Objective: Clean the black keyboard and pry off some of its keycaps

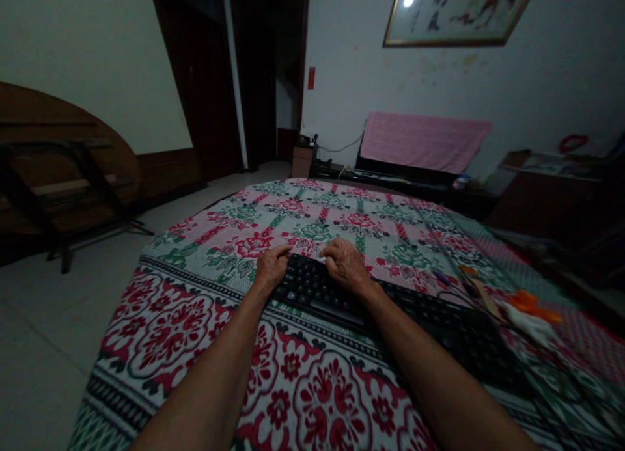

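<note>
A black keyboard [390, 308] lies on a table under a red, white and green flowered cloth [312, 386]. My left hand [271, 266] grips the keyboard's far left corner, fingers curled over its edge. My right hand [346, 263] rests on the keyboard's far edge a little to the right, fingers bent down over something small and white that I cannot make out.
Small tools and an orange and white object [530, 308] lie to the right of the keyboard. A folded round table [63, 171] leans on the left wall. A pink-covered unit [422, 142] stands at the back wall beside a dark doorway [254, 80].
</note>
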`<action>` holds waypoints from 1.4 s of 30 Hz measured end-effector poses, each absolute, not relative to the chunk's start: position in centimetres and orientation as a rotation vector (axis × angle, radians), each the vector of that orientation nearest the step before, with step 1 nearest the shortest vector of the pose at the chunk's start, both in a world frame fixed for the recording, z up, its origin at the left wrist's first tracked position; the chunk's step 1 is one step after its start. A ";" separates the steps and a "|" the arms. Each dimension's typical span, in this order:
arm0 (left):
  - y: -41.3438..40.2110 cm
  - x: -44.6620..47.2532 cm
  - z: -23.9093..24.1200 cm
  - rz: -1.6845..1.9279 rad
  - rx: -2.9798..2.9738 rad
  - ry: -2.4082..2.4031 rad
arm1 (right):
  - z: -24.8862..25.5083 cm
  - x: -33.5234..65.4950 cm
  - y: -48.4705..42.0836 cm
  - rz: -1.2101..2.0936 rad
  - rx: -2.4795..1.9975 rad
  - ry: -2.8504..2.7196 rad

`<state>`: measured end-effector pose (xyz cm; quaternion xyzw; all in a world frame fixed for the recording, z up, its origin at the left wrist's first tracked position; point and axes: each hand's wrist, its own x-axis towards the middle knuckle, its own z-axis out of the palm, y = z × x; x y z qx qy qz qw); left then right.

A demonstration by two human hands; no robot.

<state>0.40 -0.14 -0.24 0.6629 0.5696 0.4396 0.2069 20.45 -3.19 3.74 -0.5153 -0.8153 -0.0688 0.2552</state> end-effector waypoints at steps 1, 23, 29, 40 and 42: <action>-0.1 0.4 -0.3 1.226 1.843 1.586 | 3.7 20.5 -3.1 -0.193 -1.400 -2.191; -0.1 0.4 -0.3 1.213 1.845 1.597 | 3.3 22.7 -3.1 0.086 -1.379 -2.252; -0.1 0.4 -0.3 1.207 1.854 1.609 | 2.4 22.1 -3.6 -0.129 -1.371 -2.322; -0.2 0.5 -0.1 1.196 1.844 1.608 | 2.4 21.9 -4.0 -0.155 -1.362 -2.179; -0.2 0.5 -0.1 1.196 1.841 1.603 | 2.4 21.9 -4.0 -0.174 -1.298 -2.238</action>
